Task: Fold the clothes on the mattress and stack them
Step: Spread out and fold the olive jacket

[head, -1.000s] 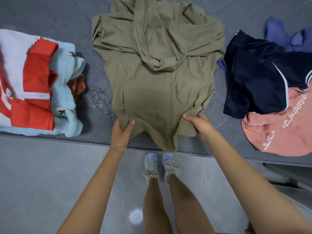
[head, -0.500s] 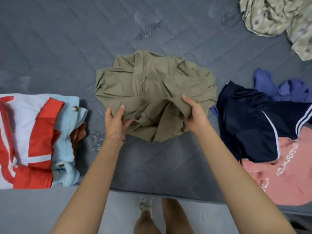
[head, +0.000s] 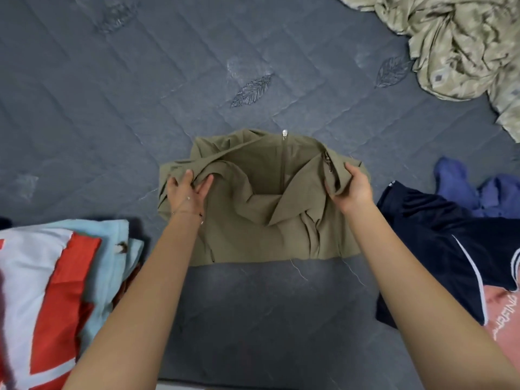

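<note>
On the mattress (head: 140, 108), both hands grip olive garment (head: 267, 220).

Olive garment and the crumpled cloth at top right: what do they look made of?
Olive garment: looks like thin matte woven fabric, perhaps cotton blend; soft dull creases. Crumpled cloth: likely satin or similar; glossy highlights along its folds.
</note>
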`<state>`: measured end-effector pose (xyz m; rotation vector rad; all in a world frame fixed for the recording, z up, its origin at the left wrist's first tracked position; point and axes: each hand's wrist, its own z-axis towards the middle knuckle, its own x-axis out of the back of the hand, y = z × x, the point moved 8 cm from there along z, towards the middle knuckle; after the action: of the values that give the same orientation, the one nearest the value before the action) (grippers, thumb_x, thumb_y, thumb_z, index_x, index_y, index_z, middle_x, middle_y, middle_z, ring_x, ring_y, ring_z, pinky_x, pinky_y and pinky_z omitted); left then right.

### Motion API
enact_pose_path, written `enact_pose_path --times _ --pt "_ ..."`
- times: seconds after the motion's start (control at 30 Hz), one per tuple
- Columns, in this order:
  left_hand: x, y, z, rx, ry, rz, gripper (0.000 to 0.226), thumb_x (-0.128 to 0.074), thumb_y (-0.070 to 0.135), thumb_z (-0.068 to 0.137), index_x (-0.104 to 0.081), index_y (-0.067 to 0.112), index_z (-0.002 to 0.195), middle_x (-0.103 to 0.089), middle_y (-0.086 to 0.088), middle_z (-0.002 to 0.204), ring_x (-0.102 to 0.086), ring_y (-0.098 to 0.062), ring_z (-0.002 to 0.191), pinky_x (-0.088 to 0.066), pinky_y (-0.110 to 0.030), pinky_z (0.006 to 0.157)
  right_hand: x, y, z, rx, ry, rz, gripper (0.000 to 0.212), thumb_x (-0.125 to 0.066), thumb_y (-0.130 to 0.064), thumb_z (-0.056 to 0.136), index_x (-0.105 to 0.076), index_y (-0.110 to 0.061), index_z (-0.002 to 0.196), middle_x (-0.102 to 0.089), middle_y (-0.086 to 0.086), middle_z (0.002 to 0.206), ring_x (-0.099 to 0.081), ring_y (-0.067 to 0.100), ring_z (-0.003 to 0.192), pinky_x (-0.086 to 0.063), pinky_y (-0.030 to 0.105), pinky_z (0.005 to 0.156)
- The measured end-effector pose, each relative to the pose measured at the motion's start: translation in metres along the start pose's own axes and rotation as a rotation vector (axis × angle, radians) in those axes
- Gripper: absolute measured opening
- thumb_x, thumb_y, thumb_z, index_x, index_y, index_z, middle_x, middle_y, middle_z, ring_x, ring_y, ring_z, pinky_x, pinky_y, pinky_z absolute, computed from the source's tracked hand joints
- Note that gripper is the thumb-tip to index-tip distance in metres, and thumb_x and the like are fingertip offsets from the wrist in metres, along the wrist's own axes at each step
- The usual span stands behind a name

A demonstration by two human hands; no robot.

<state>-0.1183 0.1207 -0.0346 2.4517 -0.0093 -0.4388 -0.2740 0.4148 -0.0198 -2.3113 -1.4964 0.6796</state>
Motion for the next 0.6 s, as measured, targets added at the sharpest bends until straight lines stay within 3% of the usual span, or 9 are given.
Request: enact_pose_path --times 0.07,0.17,0.27,0.4,0.53,0.6 --pt "-0.007 0.005 0.017 0.020 0.009 -0.043 0.060 -0.047 0.000 0.099 -0.018 0.004 0.151 -0.041 -0.024 0.144 -0.060 -0.031 0.103 -0.051 -0.046 0.093 -0.008 -0.006 0.012 -0.005 0.020 -0.003 0.027 -0.049 -0.027 0.101 -0.064 -0.012 0.118 -0.069 0.005 0.109 -0.066 0.019 0.096 -0.056 0.031 0.074" --pt "-0.017 0.012 0.041 0.027 0.006 -0.016 0.031 -0.050 -0.001 0.098 -0.038 -0.002 0.126 -0.057 -0.022 0.121 -0.063 -0.026 0.089 -0.048 -0.047 0.099 -0.014 -0.015 0.032 -0.024 0.065 0.014 0.041 -0.056 -0.036 0.097 -0.057 -0.018 0.134 -0.063 0.002 0.129 -0.058 0.019 0.119 -0.043 0.035 0.105" --pt "-0.022 0.020 0.061 0.022 0.038 -0.007 0.027 -0.057 0.000 0.094 -0.042 0.005 0.116 -0.060 -0.012 0.095 -0.064 -0.022 0.085 -0.048 -0.044 0.100 -0.020 -0.024 0.041 0.002 0.098 0.013 0.047 -0.058 -0.048 0.094 -0.055 -0.024 0.135 -0.059 -0.004 0.133 -0.053 0.012 0.122 -0.033 0.037 0.112" --pt "-0.023 0.024 0.084 -0.039 0.055 0.060 0.026 -0.058 0.000 0.093 -0.042 0.005 0.113 -0.058 -0.014 0.107 -0.064 -0.022 0.096 -0.049 -0.039 0.101 -0.024 -0.038 0.053 0.148 0.081 -0.169 0.053 -0.052 -0.048 0.097 -0.046 -0.021 0.142 -0.053 -0.006 0.142 -0.042 0.010 0.134 -0.024 0.037 0.115" --pt "-0.033 0.024 0.084 -0.295 -0.135 0.579 0.049 -0.059 0.005 0.094 -0.037 0.008 0.137 -0.048 -0.008 0.127 -0.054 -0.013 0.112 -0.047 -0.016 0.094 -0.022 -0.040 0.057 0.347 0.145 -0.476 0.048 -0.065 -0.023 0.094 -0.048 -0.012 0.137 -0.055 0.003 0.138 -0.055 0.007 0.114 -0.042 0.022 0.098" --pt "-0.047 0.019 0.075 -0.526 -0.305 0.976 0.045 -0.061 0.007 0.093 -0.047 0.008 0.135 -0.050 -0.009 0.133 -0.048 -0.017 0.122 -0.041 -0.017 0.102 -0.030 -0.039 0.056 0.517 0.092 -0.749 0.047 -0.066 -0.012 0.092 -0.049 -0.009 0.136 -0.054 0.006 0.138 -0.052 0.013 0.123 -0.041 0.026 0.107"
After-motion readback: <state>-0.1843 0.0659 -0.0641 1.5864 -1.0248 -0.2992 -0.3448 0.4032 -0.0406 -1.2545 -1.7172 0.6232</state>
